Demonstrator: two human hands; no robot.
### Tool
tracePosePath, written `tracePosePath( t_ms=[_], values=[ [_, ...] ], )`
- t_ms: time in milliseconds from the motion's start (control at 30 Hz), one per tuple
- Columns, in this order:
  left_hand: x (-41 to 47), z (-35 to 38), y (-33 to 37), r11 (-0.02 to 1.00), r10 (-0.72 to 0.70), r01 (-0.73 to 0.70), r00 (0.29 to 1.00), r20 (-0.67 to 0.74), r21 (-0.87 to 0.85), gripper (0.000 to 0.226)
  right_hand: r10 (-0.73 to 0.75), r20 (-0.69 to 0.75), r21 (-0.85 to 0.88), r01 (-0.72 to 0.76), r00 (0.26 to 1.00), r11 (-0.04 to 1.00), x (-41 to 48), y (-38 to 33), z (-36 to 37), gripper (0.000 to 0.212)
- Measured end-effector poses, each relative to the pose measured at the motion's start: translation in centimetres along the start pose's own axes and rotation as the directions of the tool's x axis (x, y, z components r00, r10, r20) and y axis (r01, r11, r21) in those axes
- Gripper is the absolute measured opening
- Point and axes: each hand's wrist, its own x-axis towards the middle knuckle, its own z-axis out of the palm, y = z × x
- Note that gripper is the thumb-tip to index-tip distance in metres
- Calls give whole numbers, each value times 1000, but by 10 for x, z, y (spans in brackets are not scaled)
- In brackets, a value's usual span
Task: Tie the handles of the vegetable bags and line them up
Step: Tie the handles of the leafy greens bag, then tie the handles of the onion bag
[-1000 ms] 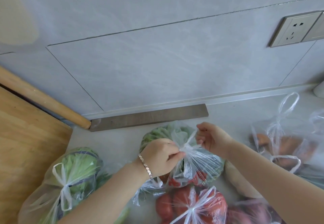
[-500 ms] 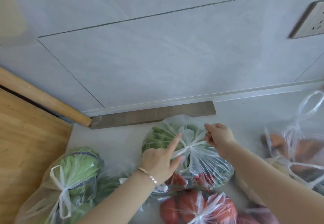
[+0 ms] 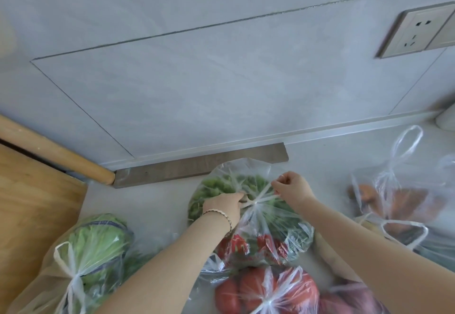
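Bag of greens [image 3: 214, 190], thin clear plastic stretched into radiating creases over leafy green stems, lies on the grey counter [image 3: 147, 203] near the wall, between a tied cabbage bag [image 3: 93, 244] and a carrot bag [image 3: 398, 198]. Its handles meet in a knot [image 3: 256, 201]. The left hand [image 3: 225, 206] pinches one handle strip beside the knot; the right hand [image 3: 293, 189] pinches the other, pulled taut
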Motion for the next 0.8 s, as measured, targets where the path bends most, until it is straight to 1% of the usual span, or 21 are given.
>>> tracePosePath(
  t_ms=[33, 67, 100, 133, 167, 200, 233, 267, 367, 400, 500, 600, 667, 800],
  values=[
    [-4, -1, 1, 994, -3, 1, 1000, -24, -107, 34, -10, 21, -64, 11, 1000, 998, -3, -2, -2, 10],
    [-11, -6, 5, 984, 9, -22, 997, -76, -179, 30, -22, 38, -130, 26, 999, 991, -10, -4, -8, 27],
    [-17, -10, 7, 977, 20, -51, 989, -145, -207, 28, -34, 60, -188, 45, 998, 981, -15, -6, -13, 41],
    [-26, -17, 10, 972, 34, -82, 976, -214, -218, 27, -48, 60, -243, 61, 997, 968, -23, -9, -19, 48],
    [-33, -22, 12, 963, 46, -113, 963, -265, -244, 26, -73, 57, -286, 86, 996, 954, -32, -14, -25, 49],
    [-41, -29, 17, 950, 61, -142, 958, -280, -279, 26, -91, 66, -314, 108, 994, 943, -42, -19, -31, 46],
    [-47, -35, 19, 937, 75, -162, 958, -275, -310, 27, -121, 88, -328, 144, 989, 934, -50, -23, -36, 41],
    [-55, -38, 25, 930, 102, -184, 960, -260, -318, 28, -135, 118, -303, 165, 984, 939, -64, -26, -43, 35],
    [-68, -39, 37, 949, 162, -217, 958, -237, -228, 28, -120, 220, -150, 155, 968, 977, -98, -30, -60, 25],
    [-72, -36, 45, 952, 188, -234, 955, -227, -195, 28, -123, 214, -154, 158, 969, 975, -111, -26, -68, 24],
    [-81, -27, 66, 957, 249, -271, 950, -186, -102, 26, -139, 148, -200, 167, 979, 965, -133, -11, -87, 21],
    [-88, -19, 93, 949, 298, -311, 939, -171, -52, 28, -105, 24, -106, 107, 994, 989, -148, 12, -109, 16],
    [-91, -13, 113, 944, 303, -319, 941, -151, -90, 28, -84, -42, -73, 80, 996, 994, -155, 26, -126, 15],
    [-95, 7, 157, 933, 274, -291, 956, -104, -210, 20, -128, -85, -223, 106, 988, 969, -160, 52, -164, 18]
  ],
)
